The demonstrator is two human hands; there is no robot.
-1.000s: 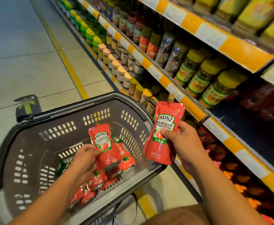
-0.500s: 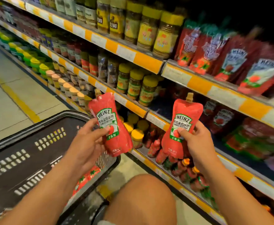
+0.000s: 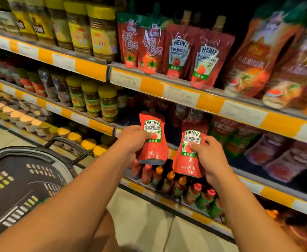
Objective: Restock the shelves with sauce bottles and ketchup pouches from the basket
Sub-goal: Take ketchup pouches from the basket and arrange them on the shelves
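Supermarket shelving [image 3: 181,96] fills the head view, stocked with jars and red pouches.

Head view: my left hand [image 3: 132,140] grips one Heinz ketchup pouch [image 3: 153,140], thumb pinching its label, upright in front of the middle shelf. My right hand [image 3: 206,153] grips a second Heinz pouch [image 3: 189,151] just beside it, fingers curled round its right edge. Matching Heinz pouches [image 3: 190,55] stand on the shelf above. Dark plastic basket [image 3: 21,175] sits at lower left, its contents not visible.
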